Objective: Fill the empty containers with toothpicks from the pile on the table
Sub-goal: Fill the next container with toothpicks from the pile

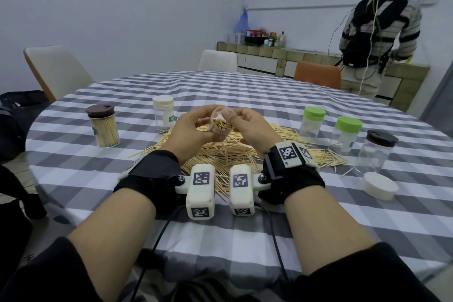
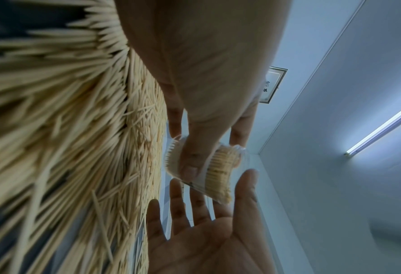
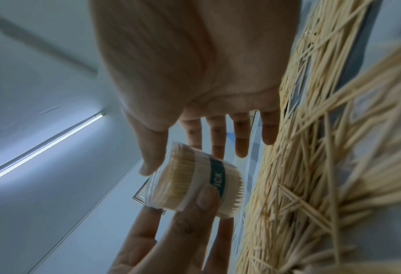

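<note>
**Over the toothpick pile, a filled jar between two hands**

Across the round table [image 1: 73, 179] with its grey-and-white checked cloth, a broad toothpick pile [image 1: 220, 152] spreads in front of the person, and everything else is placed around it. Both forearms reach forward over the near edge of the pile, wrists close together, hands raised above its far half.

Left hand [image 1: 190, 129]: its thumb and fingers are curled round a small clear toothpick jar [image 1: 220, 125], held tilted above the pile with its open mouth turned toward the person; it is packed with toothpicks.

Right hand [image 1: 247, 127]: thumb laid on the jar's rim, the other fingers nearly straight and spread behind it in the right wrist view, so it touches the jar without closing round it.

Left of the pile stand a full brown-lidded jar [image 1: 104, 126] and a white-lidded jar [image 1: 163, 115]. Right of the pile stand two green-lidded jars [image 1: 312, 121], then a black-lidded clear jar [image 1: 373, 152], and a loose white lid [image 1: 380, 185] lying nearest the person.
</note>
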